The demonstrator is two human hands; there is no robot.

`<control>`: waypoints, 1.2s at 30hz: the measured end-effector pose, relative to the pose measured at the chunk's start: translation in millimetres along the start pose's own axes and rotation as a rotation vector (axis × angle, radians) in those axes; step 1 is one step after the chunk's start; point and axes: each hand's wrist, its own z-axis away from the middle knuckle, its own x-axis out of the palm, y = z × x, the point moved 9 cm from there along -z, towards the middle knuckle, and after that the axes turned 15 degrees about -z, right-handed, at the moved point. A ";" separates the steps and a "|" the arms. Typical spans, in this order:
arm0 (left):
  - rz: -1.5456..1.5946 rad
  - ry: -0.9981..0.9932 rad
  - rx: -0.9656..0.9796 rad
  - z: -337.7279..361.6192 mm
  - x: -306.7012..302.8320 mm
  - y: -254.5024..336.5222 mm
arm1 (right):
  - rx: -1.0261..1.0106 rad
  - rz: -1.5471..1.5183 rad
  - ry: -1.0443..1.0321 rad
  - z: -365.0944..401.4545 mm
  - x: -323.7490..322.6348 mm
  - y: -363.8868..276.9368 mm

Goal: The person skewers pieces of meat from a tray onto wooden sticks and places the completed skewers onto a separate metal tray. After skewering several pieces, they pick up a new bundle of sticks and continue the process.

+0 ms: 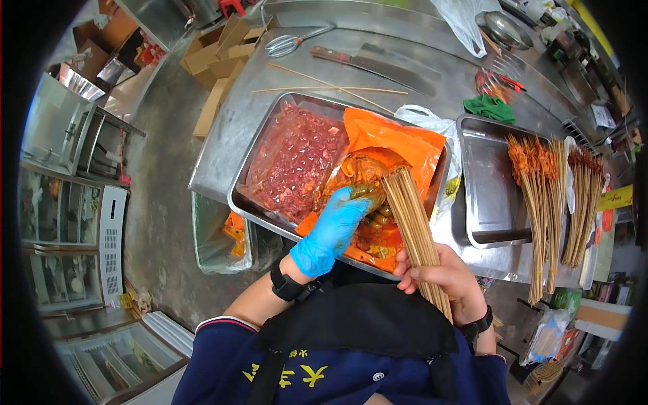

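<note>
My left hand (337,226) wears a blue glove smeared with yellow-brown sauce. Its fingers curl around marinated meat (361,167) at the mouth of an orange bag (422,145). A thick bundle of bamboo skewers (413,229) is gripped in my bare right hand (442,273), slanting up toward the meat. Whether the upper skewer ends run into the meat is partly hidden by my glove. Bag and meat lie in a metal tray (237,196), beside a clear bag of diced red meat (297,158).
At right, a second metal tray (496,182) carries loaded skewers (536,202) overhanging its edge, with more skewers (584,202) beyond. A cleaver (378,67), scissors (287,44) and loose skewers (331,88) lie behind. A lined bin (223,253) stands below left.
</note>
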 end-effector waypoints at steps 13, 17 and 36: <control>0.081 0.005 0.051 2.9 5.0 5.4 | -0.007 0.046 0.093 3.1 -3.3 -3.5; 0.046 -0.001 0.016 1.7 -1.1 -4.6 | -0.078 -0.079 0.152 8.6 -11.8 -8.0; -0.478 0.435 0.173 15.8 -105.6 39.7 | -0.185 -0.221 0.281 26.4 -37.5 -14.6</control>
